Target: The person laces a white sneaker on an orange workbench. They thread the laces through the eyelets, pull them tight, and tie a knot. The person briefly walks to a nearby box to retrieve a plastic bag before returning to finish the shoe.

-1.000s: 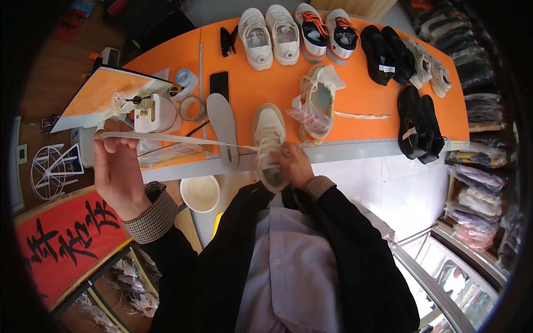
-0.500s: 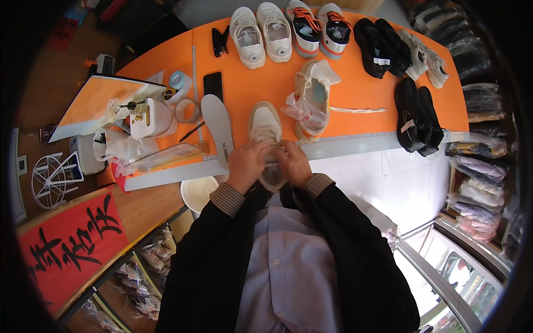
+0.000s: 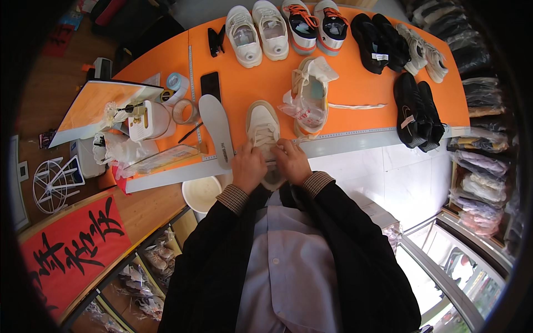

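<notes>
A white and beige sneaker (image 3: 263, 121) lies at the table's near edge, toe away from me and heel toward my body. My left hand (image 3: 249, 166) is closed at the left side of its lacing, the fingertips pinching at the shoelace (image 3: 263, 133). On the other side, my right hand (image 3: 292, 162) pinches at the lacing too; the exact grip of both is partly hidden by the fingers. Just right of this shoe sits a similar light sneaker (image 3: 314, 94) with clear plastic and white paper in it. A grey-white insole (image 3: 216, 130) lies to the left.
Across the orange table (image 3: 361, 111) runs a loose flat lace (image 3: 358, 106). White sneakers (image 3: 244, 38), orange-laced sneakers (image 3: 330, 28) and black shoes (image 3: 412, 114) line the far and right sides. Left are a phone (image 3: 211, 86), a tape roll (image 3: 185, 111) and a mirror-like panel (image 3: 100, 108).
My hands have moved slightly apart and a little lower on the lacing, showing more of the laces. The table's things shift slightly in view with my head.
</notes>
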A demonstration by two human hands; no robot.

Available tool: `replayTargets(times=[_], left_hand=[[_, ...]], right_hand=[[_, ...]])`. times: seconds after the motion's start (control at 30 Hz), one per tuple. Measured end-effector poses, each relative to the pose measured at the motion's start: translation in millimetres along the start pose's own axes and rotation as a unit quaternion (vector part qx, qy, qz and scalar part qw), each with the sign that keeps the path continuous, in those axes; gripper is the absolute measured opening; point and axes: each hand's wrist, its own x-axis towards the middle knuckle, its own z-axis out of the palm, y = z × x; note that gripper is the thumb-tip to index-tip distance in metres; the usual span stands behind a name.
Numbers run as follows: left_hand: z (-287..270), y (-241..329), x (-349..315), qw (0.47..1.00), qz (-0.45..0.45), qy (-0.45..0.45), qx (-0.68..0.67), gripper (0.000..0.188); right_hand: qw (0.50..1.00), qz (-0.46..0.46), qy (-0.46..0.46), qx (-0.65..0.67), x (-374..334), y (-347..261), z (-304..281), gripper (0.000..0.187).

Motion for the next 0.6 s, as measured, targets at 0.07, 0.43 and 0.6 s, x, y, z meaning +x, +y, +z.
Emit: replayTargets(times=[0.07, 0.43, 0.6], left_hand=[[0.0, -0.4, 0.3, 1.000, 0.006, 0.009, -0.017, 0.007], [-2.2, -3.8, 14.9, 0.996, 0.041, -0.064, -0.043, 0.006], [8.8, -6.7, 10.4, 0.998, 0.031, -0.002, -0.056, 0.006]], right_hand=[[1.000, -0.001, 0.001, 0.002, 0.0, 0.8, 1.6, 0.030], [1.000, 0.008, 0.022, 0.011, 0.3, 1.1, 5.4, 0.029], [0.999, 0.020, 0.031, 0.025, -0.1, 0.6, 7.6, 0.027]])
